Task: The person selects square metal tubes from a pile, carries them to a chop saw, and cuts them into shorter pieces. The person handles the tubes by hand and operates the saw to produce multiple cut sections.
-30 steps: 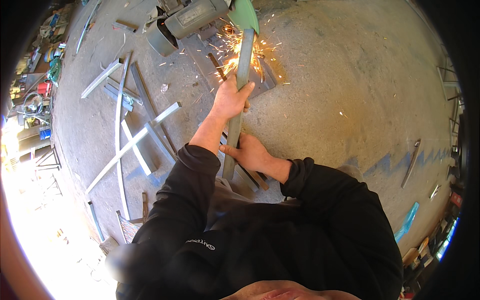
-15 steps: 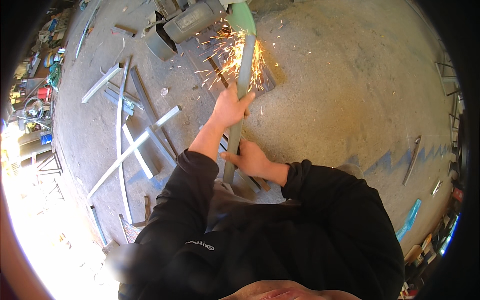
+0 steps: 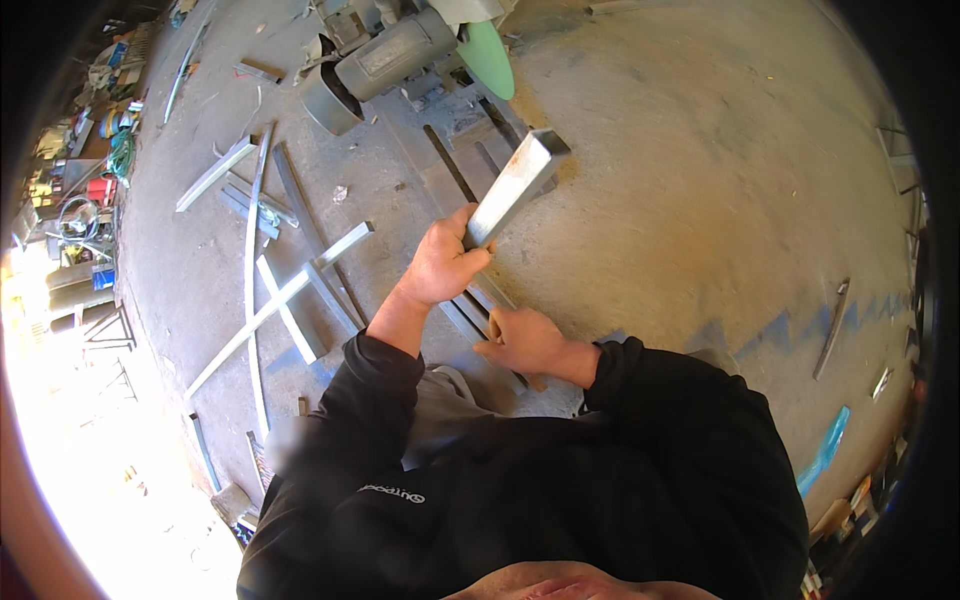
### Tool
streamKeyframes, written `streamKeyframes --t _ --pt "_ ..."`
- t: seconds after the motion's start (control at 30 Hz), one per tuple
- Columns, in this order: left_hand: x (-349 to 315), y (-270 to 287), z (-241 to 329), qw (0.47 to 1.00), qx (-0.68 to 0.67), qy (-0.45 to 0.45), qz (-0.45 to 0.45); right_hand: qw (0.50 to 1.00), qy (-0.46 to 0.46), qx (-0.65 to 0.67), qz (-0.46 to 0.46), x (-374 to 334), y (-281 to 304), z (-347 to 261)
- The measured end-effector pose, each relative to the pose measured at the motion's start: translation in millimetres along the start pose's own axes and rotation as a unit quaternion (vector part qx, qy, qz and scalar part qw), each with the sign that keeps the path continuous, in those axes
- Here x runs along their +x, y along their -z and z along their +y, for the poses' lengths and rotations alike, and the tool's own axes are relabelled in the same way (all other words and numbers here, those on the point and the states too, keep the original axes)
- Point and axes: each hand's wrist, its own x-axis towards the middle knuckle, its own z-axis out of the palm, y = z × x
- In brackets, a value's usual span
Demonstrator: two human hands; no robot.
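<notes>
My left hand (image 3: pixel 440 262) is wrapped round a square metal tube (image 3: pixel 512 190), which slants up and to the right with its end face toward me. My right hand (image 3: pixel 532 345) is apart from the tube, below and to the right of it. Its fingers are curled in, and what lies inside them, if anything, is hidden. Beyond the tube stands a cutting machine with a green disc (image 3: pixel 488 62) and a grey motor (image 3: pixel 395 55). The tube's end is apart from the disc.
Several metal bars lie crossed on the concrete floor at left, among them a long silver tube (image 3: pixel 290 290). Slotted metal rails (image 3: pixel 445 165) run below the machine. A blue plastic piece (image 3: pixel 825 452) and a thin bar (image 3: pixel 832 330) lie at right. Shelves with clutter line the far left.
The sparks at the disc have stopped. My left hand has drawn the tube back from the disc and tilted its end up to the right. My right hand has come off it.
</notes>
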Motion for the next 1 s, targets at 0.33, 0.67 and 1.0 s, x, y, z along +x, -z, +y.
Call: streamKeyframes --t 0.33,0.67,1.0 --pt "-1 0 -1 0.985 -0.158 -0.018 -0.073 0.998 -0.001 -0.027 0.055 15 19 6" --pt "5 10 -8 0.991 -0.133 0.014 0.0 0.998 0.024 -0.046 0.025 13 32 0" --pt "93 96 -24 0.842 0.453 0.226 0.187 0.983 0.106 -0.136 -0.071 -9 45 -10"
